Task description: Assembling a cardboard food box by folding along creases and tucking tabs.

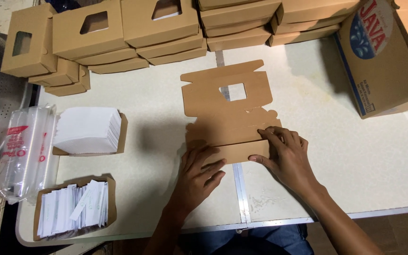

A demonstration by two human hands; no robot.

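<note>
A flat brown cardboard box blank point(227, 101) with a square window cut-out lies on the pale table point(350, 156) in front of me. Its near flap point(242, 151) is folded up toward me. My left hand point(198, 175) presses flat on the left end of that flap with the fingers spread. My right hand point(284, 153) pinches the right end of the flap, fingertips on the fold line and thumb under the edge.
Stacks of folded brown window boxes point(123, 33) line the far edge. A large printed carton point(383, 61) stands at the right. At the left are a stack of white paper point(88, 130), a tray of small white slips point(74, 208) and a clear plastic bag point(24, 151).
</note>
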